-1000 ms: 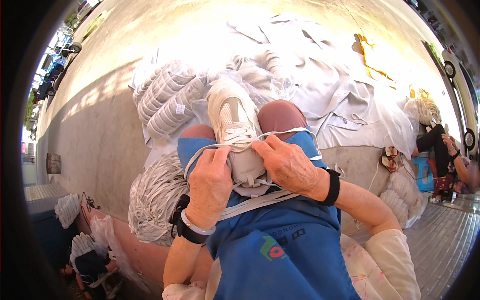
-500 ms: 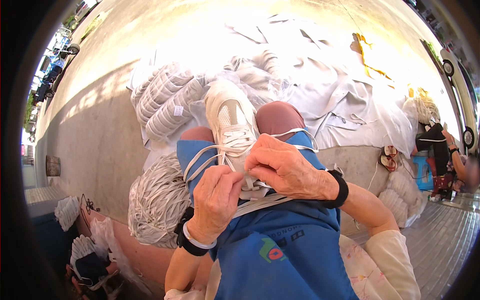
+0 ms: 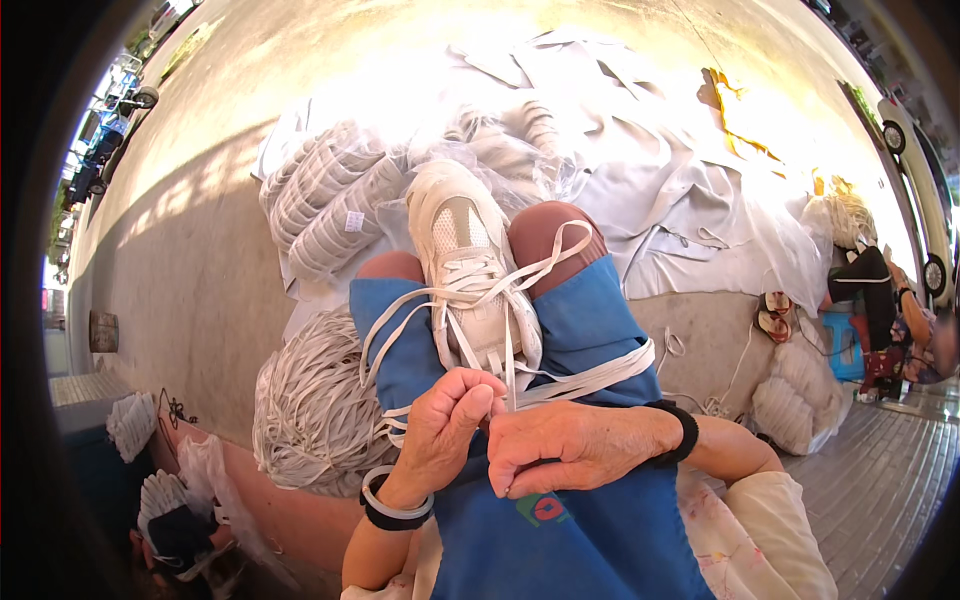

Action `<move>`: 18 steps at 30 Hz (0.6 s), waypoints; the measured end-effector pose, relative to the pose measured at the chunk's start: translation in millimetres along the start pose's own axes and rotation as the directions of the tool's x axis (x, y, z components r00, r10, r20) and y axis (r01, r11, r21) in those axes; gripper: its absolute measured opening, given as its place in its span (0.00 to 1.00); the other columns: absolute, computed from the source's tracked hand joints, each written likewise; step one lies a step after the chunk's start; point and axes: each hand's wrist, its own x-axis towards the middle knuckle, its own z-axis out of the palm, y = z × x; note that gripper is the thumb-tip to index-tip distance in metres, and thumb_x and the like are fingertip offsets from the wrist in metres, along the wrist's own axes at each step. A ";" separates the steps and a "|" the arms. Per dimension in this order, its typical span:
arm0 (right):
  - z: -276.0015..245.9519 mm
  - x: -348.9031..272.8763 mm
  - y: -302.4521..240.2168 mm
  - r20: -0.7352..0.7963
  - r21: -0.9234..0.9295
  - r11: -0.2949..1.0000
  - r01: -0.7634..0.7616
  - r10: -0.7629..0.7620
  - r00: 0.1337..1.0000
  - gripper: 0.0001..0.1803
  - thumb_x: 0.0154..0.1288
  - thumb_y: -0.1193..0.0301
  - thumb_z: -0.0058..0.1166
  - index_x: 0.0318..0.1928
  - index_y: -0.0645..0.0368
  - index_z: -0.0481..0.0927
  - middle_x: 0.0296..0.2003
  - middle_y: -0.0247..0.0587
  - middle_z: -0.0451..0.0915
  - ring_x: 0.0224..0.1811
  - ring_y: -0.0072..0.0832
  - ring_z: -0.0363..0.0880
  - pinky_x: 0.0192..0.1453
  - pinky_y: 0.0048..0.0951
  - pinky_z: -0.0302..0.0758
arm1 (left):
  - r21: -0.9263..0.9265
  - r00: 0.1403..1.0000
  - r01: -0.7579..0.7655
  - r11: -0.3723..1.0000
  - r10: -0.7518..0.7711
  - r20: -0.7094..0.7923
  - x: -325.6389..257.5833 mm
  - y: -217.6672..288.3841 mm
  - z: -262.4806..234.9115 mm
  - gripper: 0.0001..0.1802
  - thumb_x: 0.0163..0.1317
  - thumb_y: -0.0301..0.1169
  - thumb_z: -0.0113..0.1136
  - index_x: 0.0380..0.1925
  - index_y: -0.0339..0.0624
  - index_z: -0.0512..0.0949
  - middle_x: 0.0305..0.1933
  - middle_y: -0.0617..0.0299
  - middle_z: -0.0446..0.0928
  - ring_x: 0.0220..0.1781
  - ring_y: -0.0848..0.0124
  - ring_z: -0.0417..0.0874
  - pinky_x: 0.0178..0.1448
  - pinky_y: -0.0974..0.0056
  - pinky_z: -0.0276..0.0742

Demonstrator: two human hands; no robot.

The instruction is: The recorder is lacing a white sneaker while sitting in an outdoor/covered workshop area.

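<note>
A cream-white sneaker rests between my knees, toe pointing away. Its flat white shoelace runs taut from the eyelets down to my hands. My left hand pinches the lace with thumb and forefinger, just below the shoe's collar. Curled beside it, my right hand closes on the same lace, whose end is mostly hidden in the fingers. Another loose lace end loops over my right knee. Several spare laces lie across my lap on the blue apron.
A big bundle of white laces sits left of my legs. Plastic-wrapped pale shoes lie ahead on white sheeting. At the right are a blue stool, a bagged bundle and another person.
Both hands have drawn back from the shoe toward my body, pulling the lace taut. The right hand has turned palm down. The spare laces across my lap now show more.
</note>
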 end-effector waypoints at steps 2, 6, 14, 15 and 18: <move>7.2 7.1 -11.5 0.099 0.094 0.994 -0.054 0.045 0.994 0.03 0.70 0.73 0.53 0.42 0.58 0.76 0.37 0.39 0.70 0.38 0.33 0.76 0.40 0.30 0.75 | -0.034 0.999 0.005 0.999 -0.003 0.042 1.3 -2.1 -2.4 0.16 0.75 0.40 0.50 0.46 0.36 0.74 0.29 0.69 0.75 0.26 0.82 0.70 0.33 0.76 0.69; 25.2 14.6 10.9 -0.004 -0.194 0.954 0.229 -0.235 0.972 0.03 0.71 0.74 0.51 0.43 0.58 0.75 0.39 0.38 0.68 0.33 0.28 0.77 0.33 0.27 0.76 | 0.062 0.985 0.164 0.985 -0.166 0.043 2.1 7.9 2.3 0.13 0.73 0.38 0.54 0.40 0.37 0.76 0.24 0.71 0.71 0.26 0.84 0.68 0.29 0.75 0.66; -0.6 -26.4 5.4 -0.200 -0.238 0.938 -0.254 0.208 0.957 0.13 0.64 0.73 0.57 0.48 0.59 0.73 0.39 0.44 0.76 0.43 0.42 0.77 0.45 0.38 0.75 | 0.064 0.994 0.030 0.998 -0.036 0.105 -11.0 24.6 0.8 0.15 0.71 0.37 0.57 0.33 0.34 0.74 0.20 0.67 0.73 0.20 0.84 0.69 0.23 0.76 0.62; 1.8 -30.4 15.5 -0.276 -0.371 0.911 -0.181 0.077 0.958 0.17 0.63 0.73 0.58 0.52 0.59 0.73 0.43 0.45 0.76 0.46 0.42 0.77 0.48 0.38 0.75 | 0.036 0.978 -0.043 0.998 0.035 0.204 -14.7 35.9 8.1 0.16 0.70 0.38 0.58 0.32 0.34 0.75 0.19 0.66 0.72 0.17 0.82 0.69 0.21 0.75 0.62; 7.4 -18.7 17.8 -0.288 -0.635 0.769 -0.074 -0.147 0.946 0.25 0.61 0.70 0.58 0.57 0.64 0.71 0.56 0.49 0.72 0.58 0.46 0.72 0.61 0.41 0.71 | -0.046 0.860 -0.194 0.980 0.192 0.473 -7.5 44.2 40.0 0.12 0.71 0.33 0.56 0.31 0.35 0.74 0.22 0.64 0.75 0.18 0.80 0.71 0.24 0.73 0.64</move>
